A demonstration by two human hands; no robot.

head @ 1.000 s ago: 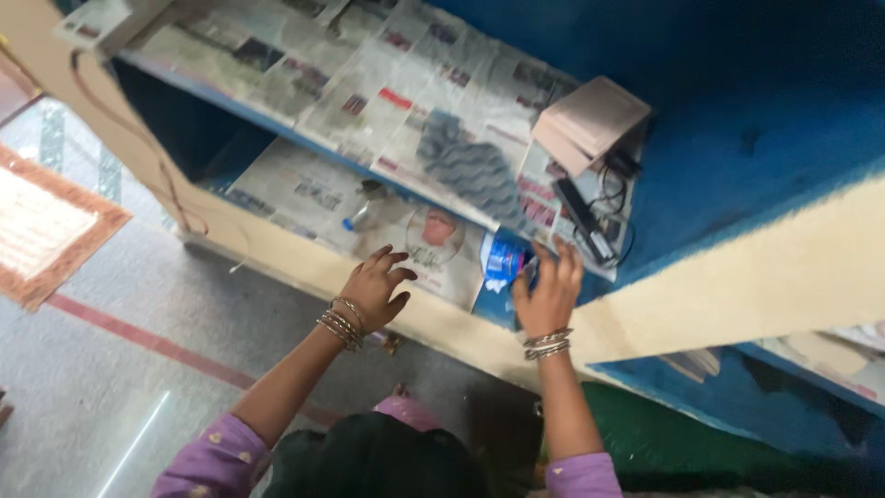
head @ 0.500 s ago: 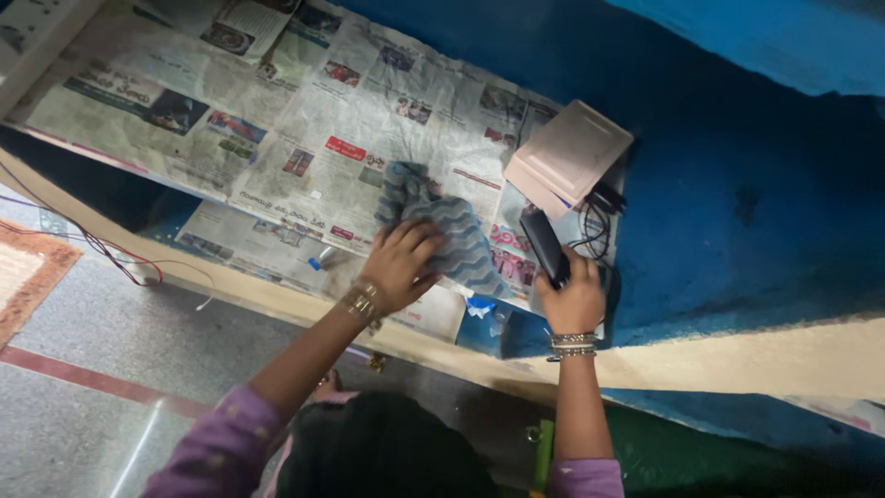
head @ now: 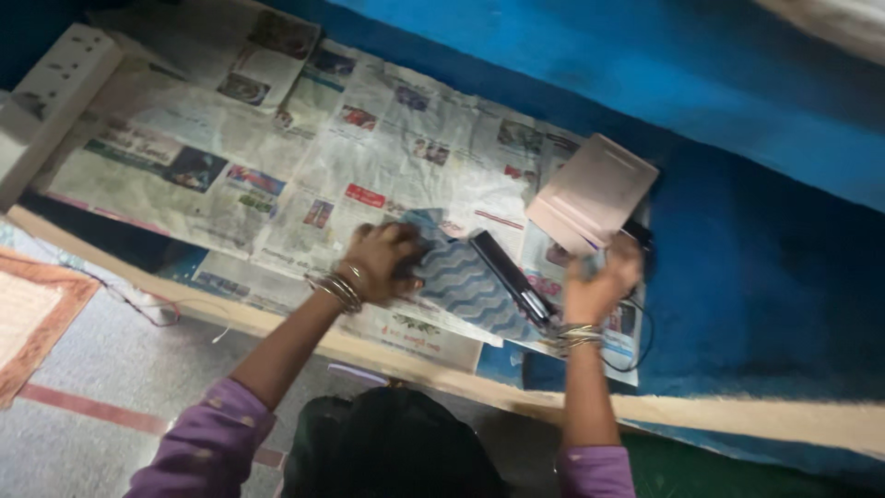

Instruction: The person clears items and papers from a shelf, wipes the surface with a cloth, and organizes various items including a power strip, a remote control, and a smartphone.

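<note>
We see matt crinkled newspaper (head: 304,157) lining our shelf, soft woven cloth (head: 466,281) at 6 o'clock, glossy black plastic device (head: 512,277), matt pink cardboard box (head: 599,189) at 2 o'clock, shiny metal bangles (head: 336,290).

A single head-worn camera looks steeply down from above and behind the person's own head, facing a blue shelf (head: 737,267) lined with newspaper (head: 304,157). It sits close: the left hand (head: 380,263) and right hand (head: 601,288) fill mid-frame, the shelf lies beyond them, and the floor (head: 83,387) shows left of and below the left hand.
</note>
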